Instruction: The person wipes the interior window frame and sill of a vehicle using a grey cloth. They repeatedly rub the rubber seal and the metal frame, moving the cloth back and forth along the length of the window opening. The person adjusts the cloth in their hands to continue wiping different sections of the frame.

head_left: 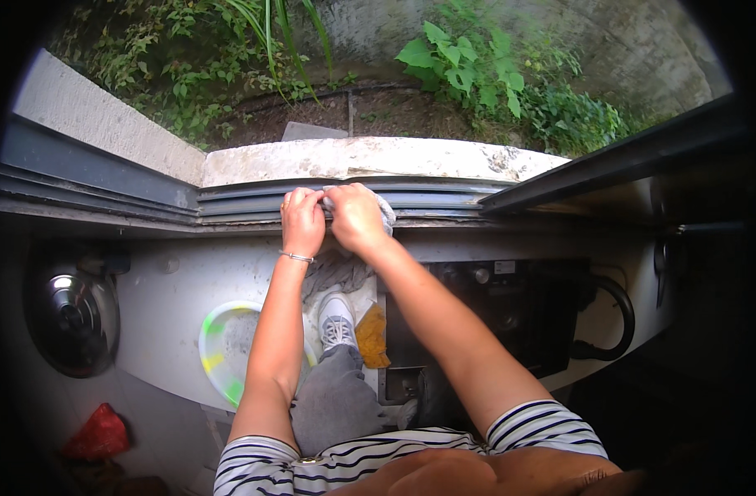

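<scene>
Pale cloth (387, 212) beneath right hand (355, 217)

The window track (436, 201) appears metal, smooth with a dull sheen; the outer sill (378, 157) is rough and matt. The rag (388, 213) is matt cloth. The basin (215, 360) appears smooth plastic.

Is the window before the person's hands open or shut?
Open: the left hand and right hand are at the exposed window track, no pane stands across there, and plants show beyond.
</scene>
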`<state>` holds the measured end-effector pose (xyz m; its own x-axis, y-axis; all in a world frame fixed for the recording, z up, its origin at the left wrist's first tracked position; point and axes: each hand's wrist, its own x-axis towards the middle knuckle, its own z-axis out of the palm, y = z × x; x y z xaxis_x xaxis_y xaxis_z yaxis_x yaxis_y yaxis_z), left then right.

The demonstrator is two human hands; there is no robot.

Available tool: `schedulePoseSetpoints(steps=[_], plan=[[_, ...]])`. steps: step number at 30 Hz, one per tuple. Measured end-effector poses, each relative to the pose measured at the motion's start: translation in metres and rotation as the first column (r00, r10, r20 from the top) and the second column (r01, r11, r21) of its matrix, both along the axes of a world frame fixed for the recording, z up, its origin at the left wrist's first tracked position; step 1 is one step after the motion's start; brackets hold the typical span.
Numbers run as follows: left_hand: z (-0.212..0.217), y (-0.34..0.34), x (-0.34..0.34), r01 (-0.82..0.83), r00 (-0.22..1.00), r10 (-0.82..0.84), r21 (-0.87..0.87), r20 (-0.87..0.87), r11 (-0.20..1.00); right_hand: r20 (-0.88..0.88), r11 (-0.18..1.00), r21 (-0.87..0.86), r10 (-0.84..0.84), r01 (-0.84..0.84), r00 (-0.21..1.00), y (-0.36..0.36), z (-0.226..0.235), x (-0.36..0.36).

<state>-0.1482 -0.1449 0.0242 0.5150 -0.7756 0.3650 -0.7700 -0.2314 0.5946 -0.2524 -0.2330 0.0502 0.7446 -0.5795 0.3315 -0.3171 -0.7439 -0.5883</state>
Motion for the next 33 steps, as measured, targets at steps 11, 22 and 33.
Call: schedulePoseSetpoints(steps=[11, 22, 33], plan=[[0.028, -0.032, -0.040, -0.344, 0.924, 0.297, 0.188, 0.240, 0.920, 0.242, 0.406, 0.904, -0.224, -0.135, 0.944, -0.095, 0.008, -0.119], [0.008, -0.044, -0.034, -0.459, 0.853, 0.383, 0.161, 0.355, 0.874, 0.235, 0.446, 0.885, -0.180, -0.134, 0.955, -0.091, -0.003, -0.117], [-0.007, -0.043, -0.023, -0.452, 0.888, 0.453, -0.035, 0.077, 0.891, 0.205, 0.664, 0.747, -0.168, -0.044, 0.964, -0.091, -0.009, -0.118]])
